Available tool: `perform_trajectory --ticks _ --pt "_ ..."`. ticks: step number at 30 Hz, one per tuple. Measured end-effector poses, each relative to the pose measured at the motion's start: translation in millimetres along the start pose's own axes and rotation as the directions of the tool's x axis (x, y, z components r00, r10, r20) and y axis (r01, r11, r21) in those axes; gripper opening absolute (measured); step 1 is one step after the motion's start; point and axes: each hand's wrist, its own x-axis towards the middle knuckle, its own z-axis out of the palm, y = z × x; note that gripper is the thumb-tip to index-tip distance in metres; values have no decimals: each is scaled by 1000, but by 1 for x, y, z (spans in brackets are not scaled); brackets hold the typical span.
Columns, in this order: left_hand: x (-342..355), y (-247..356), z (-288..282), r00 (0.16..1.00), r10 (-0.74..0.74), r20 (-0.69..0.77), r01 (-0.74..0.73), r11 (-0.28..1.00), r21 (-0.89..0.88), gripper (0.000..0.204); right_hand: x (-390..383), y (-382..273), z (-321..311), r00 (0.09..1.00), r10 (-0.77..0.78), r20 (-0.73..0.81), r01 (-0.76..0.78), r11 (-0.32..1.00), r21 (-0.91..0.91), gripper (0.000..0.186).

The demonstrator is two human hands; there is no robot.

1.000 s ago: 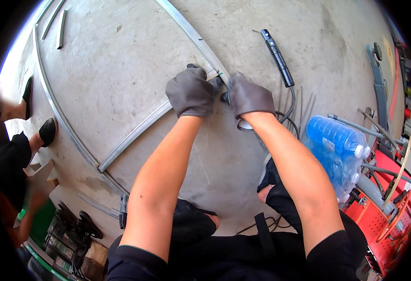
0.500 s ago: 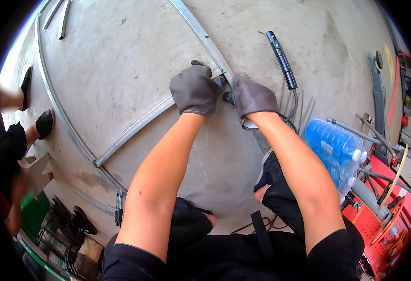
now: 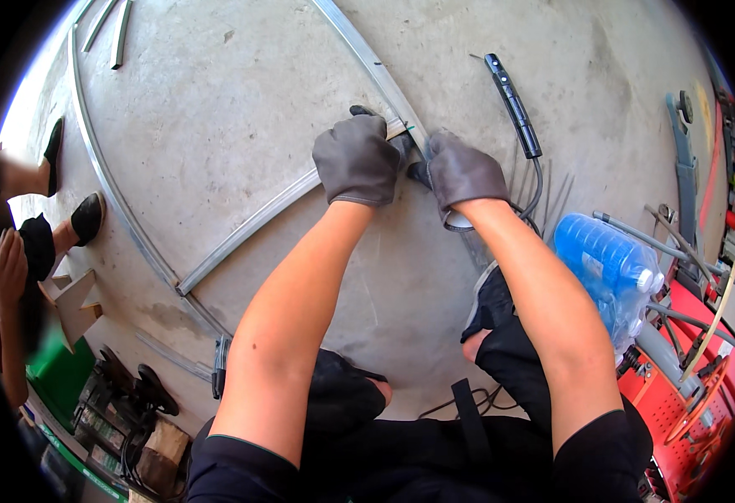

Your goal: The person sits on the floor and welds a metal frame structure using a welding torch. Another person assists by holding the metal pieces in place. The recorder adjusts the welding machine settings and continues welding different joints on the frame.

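My left hand (image 3: 356, 158) wears a grey-brown leather glove and grips the straight steel tube (image 3: 250, 230) near its upper end. There it meets a longer, slightly curved tube (image 3: 359, 50), with a dark mark beside the joint. Just to the right, my gloved right hand (image 3: 462, 172) is closed on the longer tube close to the joint; the fingers are partly hidden. The straight tube's lower end meets an outer curved tube (image 3: 108, 172). Beyond my right hand lies a black electrode holder (image 3: 512, 105) with a rod and cable, beside several thin rods.
A co-worker's feet (image 3: 85, 219) and hand (image 3: 11, 267) are at the left, near boards (image 3: 72, 306) and green equipment (image 3: 53, 373). Blue-filled bottles (image 3: 604, 272), a red perforated rack (image 3: 651, 394) and tools crowd the right. Short tubes (image 3: 120, 33) lie at the upper left of the concrete floor.
The scene has shifted slightly rightward and upward in the view. My hands stay at the same joint. The co-worker's hand at the left has risen from lower down.
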Motion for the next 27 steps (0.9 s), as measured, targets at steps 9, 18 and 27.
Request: perform_trajectory --ticks 9,18,27 --pt "5 4 -8 995 29 97 -27 999 -25 24 5 13 -3 993 -119 -12 118 993 -28 31" --pt "-14 29 -32 982 -81 -170 104 986 131 29 50 17 -61 754 -355 552 516 841 -163 37" --pt "-65 143 14 553 -725 411 820 560 -114 62 62 48 -181 949 -304 -82 300 952 -63 66"
